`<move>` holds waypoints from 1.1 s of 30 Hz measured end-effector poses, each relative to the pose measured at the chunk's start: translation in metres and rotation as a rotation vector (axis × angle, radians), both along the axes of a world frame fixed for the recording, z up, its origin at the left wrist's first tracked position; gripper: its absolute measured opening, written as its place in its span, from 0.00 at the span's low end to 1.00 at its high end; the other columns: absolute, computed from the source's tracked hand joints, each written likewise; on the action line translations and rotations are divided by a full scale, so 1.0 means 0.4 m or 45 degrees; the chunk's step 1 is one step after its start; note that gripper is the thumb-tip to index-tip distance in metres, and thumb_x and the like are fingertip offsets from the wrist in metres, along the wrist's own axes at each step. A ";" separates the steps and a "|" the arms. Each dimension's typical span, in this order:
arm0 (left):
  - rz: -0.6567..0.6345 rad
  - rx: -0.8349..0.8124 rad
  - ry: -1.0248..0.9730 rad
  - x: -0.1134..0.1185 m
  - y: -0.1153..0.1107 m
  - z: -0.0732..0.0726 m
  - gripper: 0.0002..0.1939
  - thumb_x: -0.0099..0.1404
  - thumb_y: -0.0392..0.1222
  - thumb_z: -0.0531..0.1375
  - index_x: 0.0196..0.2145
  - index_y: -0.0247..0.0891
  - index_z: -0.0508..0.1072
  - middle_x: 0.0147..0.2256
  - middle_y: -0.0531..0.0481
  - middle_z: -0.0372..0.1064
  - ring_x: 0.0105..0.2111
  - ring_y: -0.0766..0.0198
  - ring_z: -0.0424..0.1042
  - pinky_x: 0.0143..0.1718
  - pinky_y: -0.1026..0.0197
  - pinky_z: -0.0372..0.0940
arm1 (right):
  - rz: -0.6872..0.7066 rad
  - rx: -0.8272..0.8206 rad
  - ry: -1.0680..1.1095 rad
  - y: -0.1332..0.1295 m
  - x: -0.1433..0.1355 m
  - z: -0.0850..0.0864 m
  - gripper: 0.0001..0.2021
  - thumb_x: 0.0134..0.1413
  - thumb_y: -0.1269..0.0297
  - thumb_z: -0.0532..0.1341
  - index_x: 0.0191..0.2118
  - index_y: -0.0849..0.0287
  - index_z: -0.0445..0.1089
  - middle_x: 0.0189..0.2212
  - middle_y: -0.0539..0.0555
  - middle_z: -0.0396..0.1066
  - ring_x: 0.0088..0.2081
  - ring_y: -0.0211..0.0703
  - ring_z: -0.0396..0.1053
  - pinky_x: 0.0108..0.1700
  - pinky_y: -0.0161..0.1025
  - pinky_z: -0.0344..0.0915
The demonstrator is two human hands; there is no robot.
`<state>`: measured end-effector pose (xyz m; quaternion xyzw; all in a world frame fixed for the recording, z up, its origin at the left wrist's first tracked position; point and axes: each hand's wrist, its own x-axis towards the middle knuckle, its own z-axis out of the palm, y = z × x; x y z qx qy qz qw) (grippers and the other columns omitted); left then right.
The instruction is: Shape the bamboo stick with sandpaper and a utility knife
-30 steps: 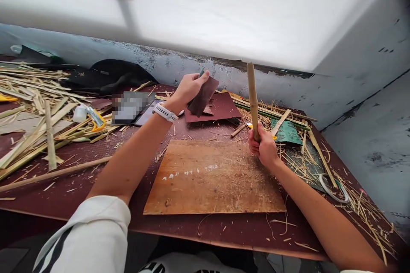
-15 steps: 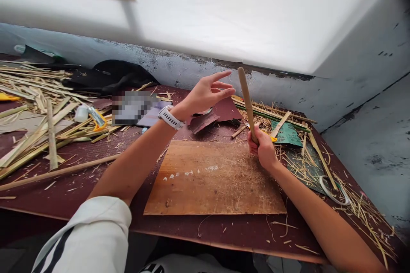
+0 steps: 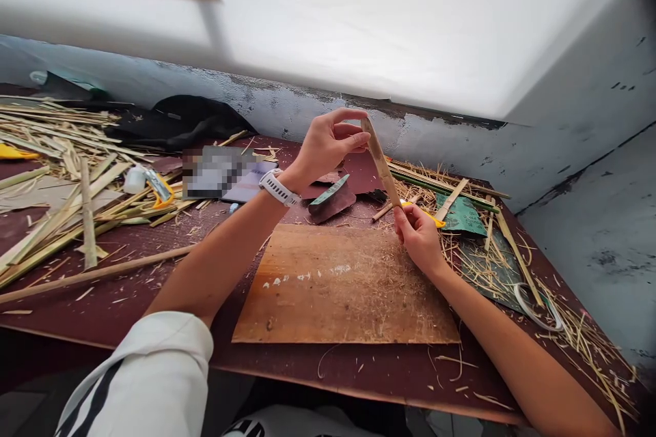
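Between both hands a bamboo strip [image 3: 382, 162] is held up at a tilt, its top leaning left. My right hand [image 3: 417, 235] is closed on the lower end. At the upper end, the fingertips of my left hand [image 3: 331, 143] pinch the strip between thumb and forefinger. A wooden board [image 3: 328, 293], dusted with shavings and marked with white, lies flat on the table beneath the hands. Just behind it are folded pieces of sandpaper [image 3: 333, 201], dark red with a green side.
Split bamboo strips [image 3: 56, 218] are heaped at the left, near a utility knife [image 3: 158, 188]. Thin shavings [image 3: 492, 266], a green sheet [image 3: 461, 213] and a roll of tape [image 3: 538, 307] lie at the right. A black cloth [image 3: 179, 119] rests by the wall.
My left hand has gone from spread fingers beside the bamboo strip to pinching its top end. The strip's top has tilted left, and my right hand has turned its grip slightly.
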<state>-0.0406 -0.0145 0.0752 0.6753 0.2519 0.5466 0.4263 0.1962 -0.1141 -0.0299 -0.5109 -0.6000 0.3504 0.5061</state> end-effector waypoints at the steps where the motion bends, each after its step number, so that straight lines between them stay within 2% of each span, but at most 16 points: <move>1: 0.027 0.004 0.007 0.001 0.000 0.000 0.18 0.68 0.37 0.65 0.55 0.38 0.72 0.44 0.45 0.80 0.47 0.52 0.81 0.49 0.50 0.80 | 0.004 -0.002 0.008 -0.002 -0.002 0.002 0.23 0.62 0.37 0.63 0.36 0.55 0.67 0.24 0.47 0.63 0.24 0.37 0.60 0.24 0.36 0.58; 5: 0.155 0.032 0.010 0.007 -0.001 0.000 0.15 0.68 0.36 0.65 0.51 0.39 0.73 0.42 0.46 0.80 0.45 0.54 0.82 0.47 0.53 0.80 | 0.013 -0.046 0.063 -0.008 -0.006 0.010 0.26 0.63 0.33 0.58 0.36 0.55 0.67 0.25 0.48 0.62 0.23 0.37 0.58 0.23 0.36 0.57; 7: 0.164 0.042 0.001 0.007 0.001 -0.001 0.15 0.68 0.35 0.65 0.52 0.37 0.73 0.42 0.45 0.80 0.44 0.54 0.82 0.46 0.53 0.81 | -0.013 -0.049 0.054 -0.008 -0.006 0.009 0.27 0.64 0.32 0.56 0.35 0.55 0.67 0.26 0.48 0.62 0.23 0.37 0.57 0.23 0.37 0.57; 10: 0.105 0.034 0.035 0.001 0.010 -0.007 0.20 0.67 0.34 0.65 0.56 0.35 0.73 0.46 0.43 0.80 0.44 0.53 0.82 0.46 0.52 0.81 | -0.050 -0.018 0.008 -0.006 -0.003 0.005 0.26 0.65 0.34 0.57 0.36 0.55 0.68 0.26 0.48 0.63 0.23 0.37 0.58 0.23 0.36 0.58; 14: -0.032 -0.041 0.109 -0.010 0.024 -0.020 0.33 0.65 0.35 0.68 0.65 0.38 0.68 0.51 0.41 0.78 0.46 0.50 0.81 0.46 0.50 0.81 | -0.113 0.052 -0.072 -0.004 -0.003 0.004 0.24 0.62 0.37 0.63 0.39 0.55 0.68 0.25 0.47 0.64 0.24 0.37 0.59 0.24 0.36 0.58; 16: -0.094 -0.083 0.119 -0.012 0.028 -0.025 0.35 0.65 0.37 0.69 0.67 0.39 0.65 0.51 0.40 0.78 0.47 0.49 0.81 0.45 0.51 0.81 | -0.131 0.055 -0.089 -0.004 -0.004 0.005 0.23 0.60 0.38 0.65 0.39 0.55 0.67 0.24 0.46 0.64 0.23 0.37 0.59 0.24 0.35 0.58; 20: -0.076 -0.101 0.106 -0.008 0.025 -0.025 0.31 0.67 0.40 0.69 0.64 0.37 0.66 0.48 0.39 0.79 0.45 0.50 0.82 0.44 0.53 0.80 | -0.106 0.057 -0.087 -0.006 -0.006 0.005 0.22 0.60 0.39 0.65 0.38 0.55 0.67 0.24 0.46 0.64 0.23 0.38 0.60 0.24 0.36 0.58; 28: 0.016 -0.121 -0.035 -0.006 0.014 -0.010 0.17 0.69 0.39 0.66 0.55 0.39 0.73 0.41 0.47 0.80 0.41 0.56 0.82 0.46 0.52 0.80 | -0.036 0.083 -0.088 -0.016 -0.013 0.017 0.21 0.61 0.41 0.65 0.33 0.55 0.71 0.27 0.50 0.67 0.27 0.41 0.64 0.29 0.38 0.62; 33: -0.128 -0.114 -0.039 -0.016 0.018 -0.016 0.18 0.66 0.43 0.68 0.53 0.38 0.77 0.39 0.47 0.80 0.40 0.54 0.82 0.44 0.52 0.80 | -0.052 0.104 -0.037 -0.017 -0.011 0.017 0.20 0.63 0.42 0.64 0.35 0.55 0.70 0.27 0.50 0.67 0.27 0.41 0.65 0.29 0.39 0.65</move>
